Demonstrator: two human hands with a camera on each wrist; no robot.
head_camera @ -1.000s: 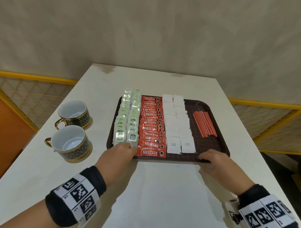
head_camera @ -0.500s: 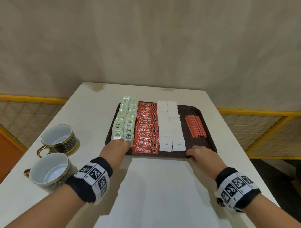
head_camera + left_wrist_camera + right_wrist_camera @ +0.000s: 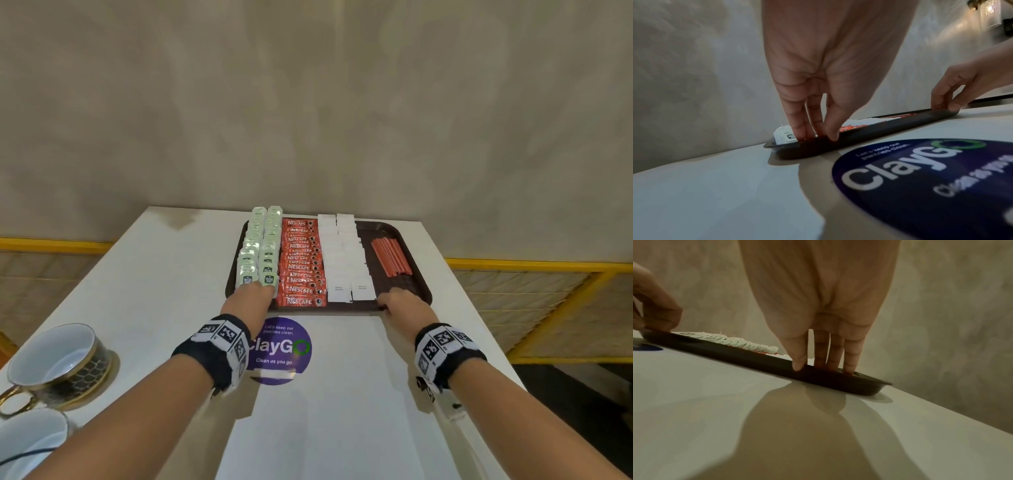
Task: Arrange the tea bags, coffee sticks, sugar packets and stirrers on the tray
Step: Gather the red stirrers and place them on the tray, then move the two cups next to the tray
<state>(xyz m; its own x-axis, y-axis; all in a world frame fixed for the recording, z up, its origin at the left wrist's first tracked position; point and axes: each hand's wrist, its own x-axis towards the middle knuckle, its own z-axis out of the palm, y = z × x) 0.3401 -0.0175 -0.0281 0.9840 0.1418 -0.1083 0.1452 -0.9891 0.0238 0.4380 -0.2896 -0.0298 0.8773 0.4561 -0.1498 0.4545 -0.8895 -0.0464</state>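
Observation:
A dark brown tray (image 3: 416,284) lies at the far end of the white table. On it, from left to right, are two rows of green tea bags (image 3: 260,253), red coffee sticks (image 3: 301,263), white sugar packets (image 3: 344,260) and a bundle of orange stirrers (image 3: 390,257). My left hand (image 3: 255,294) pinches the tray's near rim at the left, fingers inside by a tea bag (image 3: 784,137), thumb on the outer wall (image 3: 879,131). My right hand (image 3: 390,301) pinches the near rim (image 3: 748,356) at the right the same way (image 3: 818,366).
Two white and gold cups (image 3: 58,363) (image 3: 30,442) stand at the table's near left. A round purple sticker (image 3: 279,349) lies flat on the table between my wrists. The wall rises just behind the tray, and yellow-framed railings (image 3: 534,265) flank the table.
Both hands have slid the tray away from me toward the table's far edge, arms stretching out. The purple sticker has come into view in front of the tray.

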